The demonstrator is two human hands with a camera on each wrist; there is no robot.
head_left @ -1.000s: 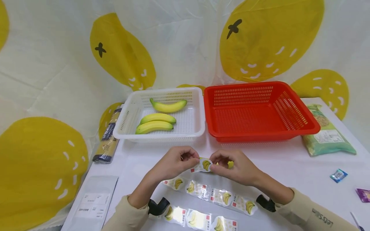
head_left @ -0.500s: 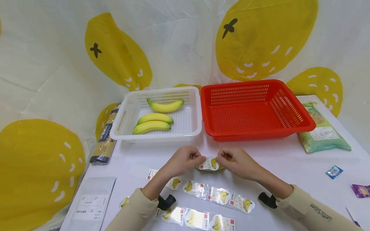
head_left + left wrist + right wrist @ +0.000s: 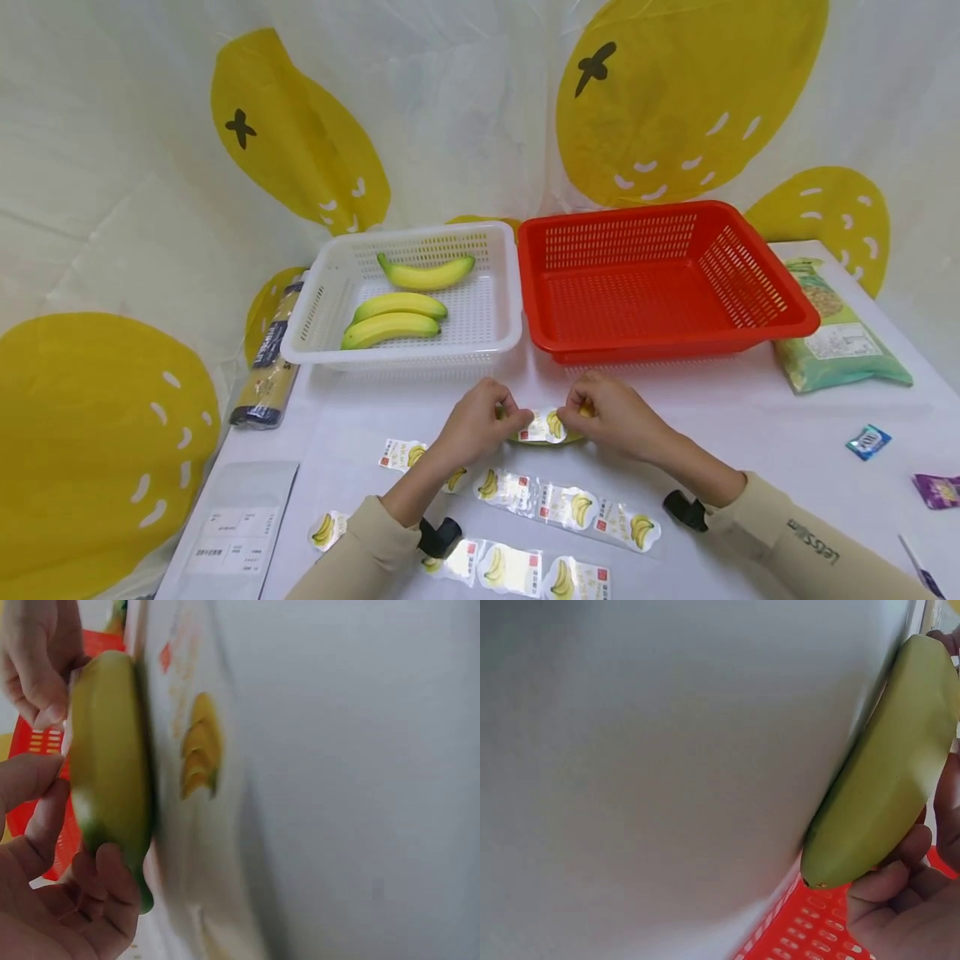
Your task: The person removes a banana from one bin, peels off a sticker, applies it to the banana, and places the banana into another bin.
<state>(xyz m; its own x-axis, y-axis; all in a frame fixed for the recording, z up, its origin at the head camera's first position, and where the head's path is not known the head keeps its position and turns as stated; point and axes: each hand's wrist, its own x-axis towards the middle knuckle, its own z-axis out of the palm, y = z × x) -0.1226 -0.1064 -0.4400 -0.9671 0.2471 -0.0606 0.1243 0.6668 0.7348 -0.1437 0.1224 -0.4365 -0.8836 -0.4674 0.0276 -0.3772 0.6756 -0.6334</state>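
In the head view a white sticker (image 3: 536,427) with a banana picture lies against the upper side of a yellow-green banana (image 3: 112,750) on the white table. My left hand (image 3: 480,421) pinches the sticker's left end between thumb and forefinger. Its other fingers touch the banana near the green stem, as the left wrist view shows. At the opposite end my right hand (image 3: 618,417) pinches the sticker's right edge. In the right wrist view, curled fingers of that hand rest by the blunt tip of the banana (image 3: 889,772). From the head view the hands hide most of the fruit.
Strips of banana stickers (image 3: 566,506) lie in front of the hands. Behind stand a white basket (image 3: 401,358) with three bananas and a red basket (image 3: 675,340). A pasta pack (image 3: 266,362) and grey pouch (image 3: 240,533) lie left; a green bag (image 3: 847,346) and small packets (image 3: 868,442) right.
The sticker, held between both hands a second ago, has come down flat against the banana. Both hands shifted slightly right in view, then stayed nearly still over the last half second.
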